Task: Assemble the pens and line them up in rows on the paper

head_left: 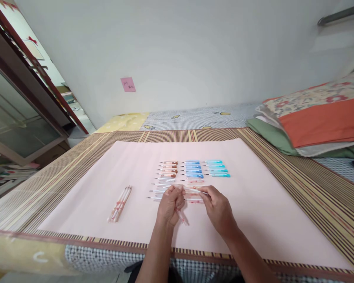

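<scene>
White wall [177, 47] spans the far side of my feed. Below it I log a striped mat [85, 157], a pale pink sheet [135, 157] on top. Folded bedding [327, 118] at right. On the sheet: columns of pens [192, 171], brown, blue and turquoise at the far end. Left hand [172, 202]: closed on a pink-marked barrel. Right hand [220, 208]: fingertips pinching a thin rod. Pink-marked bundle [120, 204] lies well left. Barrel [182, 217] juts below the left fist; rod [195, 190] bridges toward it, near mid-sheet.

Bare forearms [160, 247] (dark clothing [174, 276] beneath)
</scene>
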### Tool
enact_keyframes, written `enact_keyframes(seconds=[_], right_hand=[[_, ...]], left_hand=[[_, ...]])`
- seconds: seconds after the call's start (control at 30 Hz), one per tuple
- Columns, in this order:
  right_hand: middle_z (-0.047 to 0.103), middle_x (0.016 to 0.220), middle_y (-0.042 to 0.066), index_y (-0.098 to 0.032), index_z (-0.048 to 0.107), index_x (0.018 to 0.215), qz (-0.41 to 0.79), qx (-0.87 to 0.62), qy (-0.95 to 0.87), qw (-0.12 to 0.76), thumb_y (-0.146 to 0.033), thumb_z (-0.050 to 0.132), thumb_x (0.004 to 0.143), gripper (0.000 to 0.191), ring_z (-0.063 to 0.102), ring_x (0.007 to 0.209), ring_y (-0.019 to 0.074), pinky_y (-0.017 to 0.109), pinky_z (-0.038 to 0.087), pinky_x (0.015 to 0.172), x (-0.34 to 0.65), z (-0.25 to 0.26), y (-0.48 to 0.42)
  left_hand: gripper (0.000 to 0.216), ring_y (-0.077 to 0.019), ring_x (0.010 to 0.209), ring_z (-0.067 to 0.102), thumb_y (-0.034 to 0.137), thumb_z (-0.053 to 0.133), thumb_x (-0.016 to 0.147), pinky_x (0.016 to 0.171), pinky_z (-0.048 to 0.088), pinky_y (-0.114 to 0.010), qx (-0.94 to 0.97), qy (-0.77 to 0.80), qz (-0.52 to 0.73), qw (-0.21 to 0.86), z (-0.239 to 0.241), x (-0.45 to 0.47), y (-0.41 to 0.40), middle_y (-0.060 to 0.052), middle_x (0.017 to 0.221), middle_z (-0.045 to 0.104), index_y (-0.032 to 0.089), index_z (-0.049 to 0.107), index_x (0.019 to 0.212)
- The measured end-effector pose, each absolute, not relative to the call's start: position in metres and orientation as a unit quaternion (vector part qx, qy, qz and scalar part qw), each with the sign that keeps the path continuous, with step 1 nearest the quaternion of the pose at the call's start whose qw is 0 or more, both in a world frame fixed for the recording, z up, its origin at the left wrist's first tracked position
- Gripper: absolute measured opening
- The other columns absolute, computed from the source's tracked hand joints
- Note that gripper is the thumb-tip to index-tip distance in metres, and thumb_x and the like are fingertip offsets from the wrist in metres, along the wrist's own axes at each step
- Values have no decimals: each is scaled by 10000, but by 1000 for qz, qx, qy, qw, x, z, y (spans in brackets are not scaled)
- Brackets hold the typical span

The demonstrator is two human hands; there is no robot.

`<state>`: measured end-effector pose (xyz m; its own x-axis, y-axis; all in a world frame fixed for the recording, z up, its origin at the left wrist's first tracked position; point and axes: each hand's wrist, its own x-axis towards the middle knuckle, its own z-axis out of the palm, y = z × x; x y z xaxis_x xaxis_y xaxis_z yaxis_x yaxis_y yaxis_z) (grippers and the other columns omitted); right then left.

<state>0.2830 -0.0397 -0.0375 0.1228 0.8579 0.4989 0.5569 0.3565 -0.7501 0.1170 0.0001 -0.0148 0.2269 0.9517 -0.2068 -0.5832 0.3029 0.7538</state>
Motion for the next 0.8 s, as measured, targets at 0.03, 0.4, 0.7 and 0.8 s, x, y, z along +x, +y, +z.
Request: enact_keyframes(seconds=[0.03, 0.4, 0.7, 0.8], right_hand=[[708, 942, 56, -225, 656, 979, 141, -551, -652, 502, -256, 509, 977, 151, 681, 897, 227, 339, 520, 816, 288, -37, -39], [622, 910, 64, -242, 704, 857, 1, -658, -596, 459, -314, 541, 887, 181, 578, 909, 259, 398, 464, 821, 374, -21, -26], [684, 960, 52, -239, 647, 887, 140, -549, -654, 501, -306, 569, 926, 109, 608, 969, 240, 343, 466, 806, 302, 18, -27], [679, 944, 33, -239, 609, 916, 185, -517, -692, 469, -233, 515, 947, 99, 621, 920, 209, 327, 461, 818, 276, 17, -22]], left_hand=[[442, 21, 383, 262, 340, 907, 625, 384, 166, -156, 266, 338, 529, 731, -15, 116, 1, 21, 672, 621, 144, 529, 745], [315, 31, 381, 238, 214, 871, 642, 366, 201, -130, 193, 306, 557, 748, -12, 101, 10, 11, 691, 635, 119, 592, 755], [364, 24, 383, 250, 229, 879, 622, 378, 181, -142, 234, 315, 524, 756, -12, 113, 7, 18, 692, 626, 106, 666, 890], [337, 23, 382, 256, 238, 890, 593, 378, 161, -154, 249, 320, 510, 758, -13, 117, 6, 6, 681, 629, 109, 632, 767]])
